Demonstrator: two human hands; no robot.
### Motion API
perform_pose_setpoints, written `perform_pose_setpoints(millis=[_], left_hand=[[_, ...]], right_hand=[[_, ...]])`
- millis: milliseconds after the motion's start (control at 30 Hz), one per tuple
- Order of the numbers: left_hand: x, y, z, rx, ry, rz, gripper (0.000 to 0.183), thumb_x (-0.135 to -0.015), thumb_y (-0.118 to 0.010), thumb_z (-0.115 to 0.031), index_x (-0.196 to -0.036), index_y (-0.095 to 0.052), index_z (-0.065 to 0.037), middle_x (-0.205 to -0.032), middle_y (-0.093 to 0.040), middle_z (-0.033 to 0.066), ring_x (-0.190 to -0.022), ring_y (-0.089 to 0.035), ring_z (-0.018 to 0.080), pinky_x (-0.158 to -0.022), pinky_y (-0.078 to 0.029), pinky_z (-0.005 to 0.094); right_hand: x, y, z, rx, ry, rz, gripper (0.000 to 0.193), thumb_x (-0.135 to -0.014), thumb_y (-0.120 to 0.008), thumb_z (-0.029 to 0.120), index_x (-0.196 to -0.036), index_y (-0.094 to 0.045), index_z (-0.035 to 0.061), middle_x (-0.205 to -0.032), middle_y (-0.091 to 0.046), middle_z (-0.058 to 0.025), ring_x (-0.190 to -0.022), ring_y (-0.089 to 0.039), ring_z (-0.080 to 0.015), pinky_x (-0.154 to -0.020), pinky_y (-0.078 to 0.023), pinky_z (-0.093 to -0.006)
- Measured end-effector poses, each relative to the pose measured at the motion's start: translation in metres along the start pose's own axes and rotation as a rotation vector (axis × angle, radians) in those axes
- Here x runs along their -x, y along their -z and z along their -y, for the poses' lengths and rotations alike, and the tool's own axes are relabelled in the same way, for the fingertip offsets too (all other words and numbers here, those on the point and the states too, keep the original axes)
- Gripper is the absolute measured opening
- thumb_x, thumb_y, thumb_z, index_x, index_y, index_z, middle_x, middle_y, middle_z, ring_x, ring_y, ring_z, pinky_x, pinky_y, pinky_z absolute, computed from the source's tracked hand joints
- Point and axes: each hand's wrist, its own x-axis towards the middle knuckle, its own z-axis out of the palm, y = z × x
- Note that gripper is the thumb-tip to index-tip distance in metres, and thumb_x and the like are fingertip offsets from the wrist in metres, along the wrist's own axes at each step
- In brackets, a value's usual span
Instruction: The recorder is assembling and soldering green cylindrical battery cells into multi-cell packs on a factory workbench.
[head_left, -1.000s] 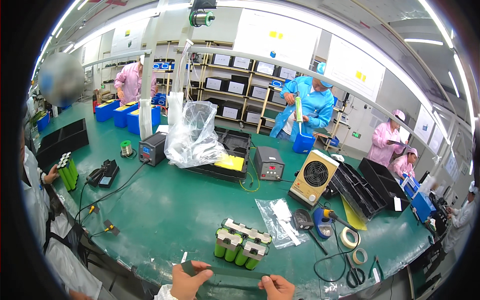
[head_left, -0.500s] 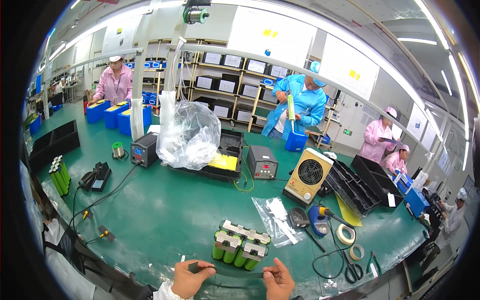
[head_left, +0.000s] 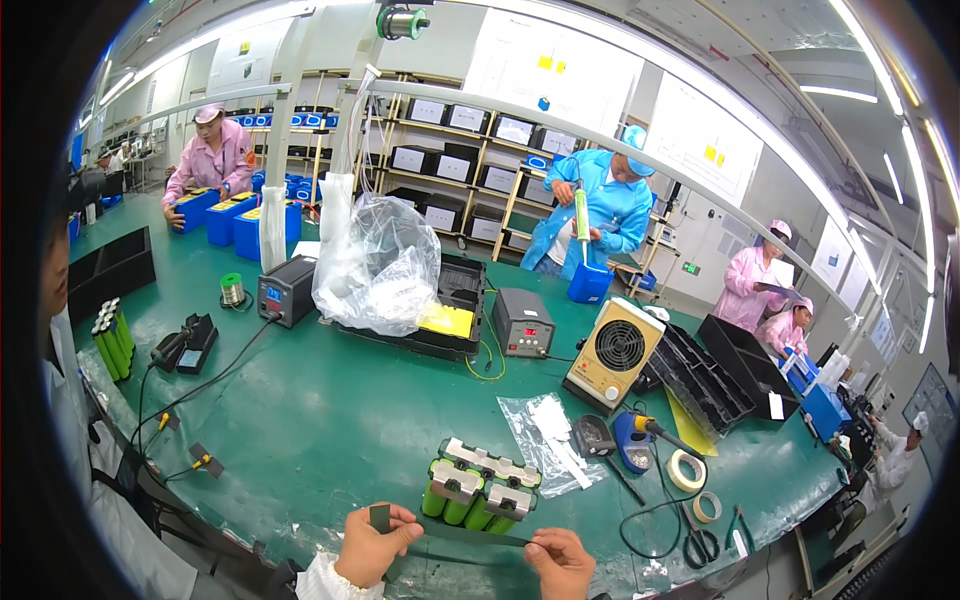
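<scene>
My left hand [head_left: 372, 545] and my right hand [head_left: 560, 562] pinch a thin dark strip [head_left: 470, 536], which spans the gap between them. One end of the strip sticks up past my left fingers. Just beyond it stands a battery pack [head_left: 482, 487] of several green cylindrical cells, with black holders and silvery metal plates on top. The strip passes along the pack's near side; whether it touches the cells I cannot tell.
Beyond the pack lie a plastic bag of white strips [head_left: 550, 440], a soldering iron stand [head_left: 634, 440], tape rolls [head_left: 686, 469] and scissors [head_left: 700, 545]. A fan unit [head_left: 613, 355] stands farther back. Loose green cells [head_left: 113, 340] are at left. A person [head_left: 75, 400] is close on the left.
The strip has come up closer to the pack and looks straighter between my hands. A person has come into view at the left edge.
</scene>
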Motion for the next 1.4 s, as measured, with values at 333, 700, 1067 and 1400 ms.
perform_pose_setpoints(millis=[333,700,1067,1400], left_hand=[[-0.032,0.006,0.007,-0.232,-0.149,-0.008,0.009,-0.083,-0.074,-0.005,-0.089,-0.068,-0.002,-0.076,-0.063,-0.0002,-0.066,-0.049,0.0065,-0.06,-0.04,0.0226],[-0.044,-0.007,0.001,-0.212,-0.128,0.009,0.006,-0.085,-0.07,-0.004,-0.086,-0.065,-0.002,-0.075,-0.057,-0.0042,-0.071,-0.048,0.0066,-0.064,-0.039,0.0238],[-0.048,-0.009,0.002,-0.129,-0.173,0.016,0.005,-0.086,-0.07,-0.002,-0.087,-0.065,-0.002,-0.077,-0.058,-0.0035,-0.07,-0.049,0.0054,-0.061,-0.039,0.022],[-0.052,-0.012,-0.001,-0.114,-0.16,0.016,0.005,-0.086,-0.07,-0.003,-0.087,-0.064,-0.003,-0.072,-0.057,-0.0033,-0.064,-0.048,0.0052,-0.056,-0.037,0.0218]], right_hand=[[-0.007,-0.017,0.012,0.232,0.011,-0.033,0.015,-0.088,-0.072,0.009,-0.096,-0.07,-0.003,-0.08,-0.067,-0.0027,-0.072,-0.057,-0.0092,-0.067,-0.047,-0.0251],[-0.014,-0.019,0.016,0.208,0.035,-0.048,0.014,-0.088,-0.072,0.009,-0.095,-0.071,-0.002,-0.083,-0.068,-0.0014,-0.074,-0.057,-0.0085,-0.068,-0.047,-0.0243],[-0.013,-0.02,0.016,0.18,0.039,-0.048,0.014,-0.088,-0.072,0.009,-0.097,-0.07,-0.0016,-0.083,-0.067,-0.0011,-0.074,-0.058,-0.0081,-0.068,-0.048,-0.0243],[-0.016,-0.018,0.014,0.228,0.073,-0.037,0.014,-0.089,-0.071,0.01,-0.097,-0.07,-0.0015,-0.085,-0.067,-0.0014,-0.077,-0.058,-0.0088,-0.07,-0.048,-0.0245]])
